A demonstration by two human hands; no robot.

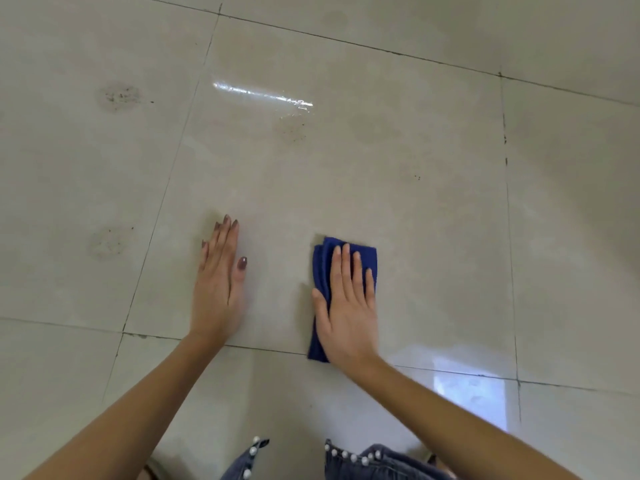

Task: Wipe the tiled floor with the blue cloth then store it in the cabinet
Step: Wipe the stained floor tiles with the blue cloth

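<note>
A folded dark blue cloth (320, 271) lies flat on the glossy beige tiled floor (433, 220), near the front grout line. My right hand (349, 303) presses down on top of it with fingers stretched out and together, covering most of it. My left hand (220, 282) rests flat on the bare tile about a hand's width to the left, fingers extended and holding nothing. No cabinet is in view.
Dirty speckled smudges mark the tiles at the far left (119, 95), left middle (109, 240) and centre back (292, 128). A bright streak of reflected light (263, 95) crosses the tile ahead. Denim hems with pearl beads (349, 457) show at the bottom edge.
</note>
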